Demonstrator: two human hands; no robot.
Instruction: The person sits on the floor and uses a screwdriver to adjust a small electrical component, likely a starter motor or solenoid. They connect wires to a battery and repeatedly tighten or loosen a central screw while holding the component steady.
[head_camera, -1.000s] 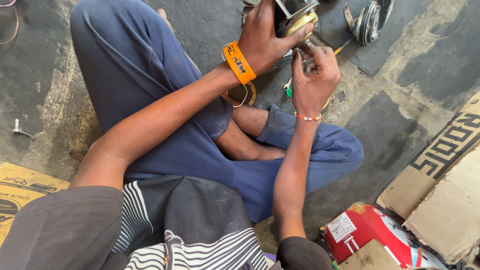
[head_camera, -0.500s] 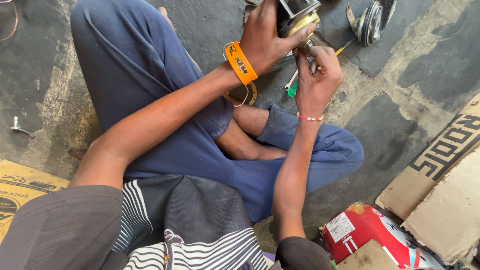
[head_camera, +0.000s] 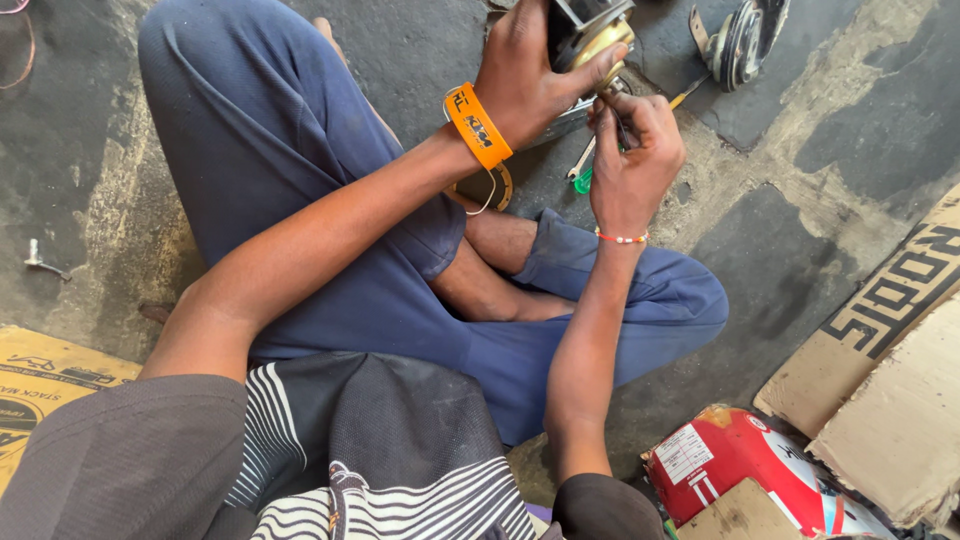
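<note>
Brass-tipped metal part (head_camera: 598, 35) sits up top over the concrete floor (head_camera: 420, 50), wrapped in the left hand (head_camera: 530, 75), thumb pressed on the brass end. Right beside it, the right hand (head_camera: 632, 150) has its grip pinched on a thin tool (head_camera: 612, 118) poking at the part. Looks like a slip could jab that thumb, since it's so close to the tip.
</note>
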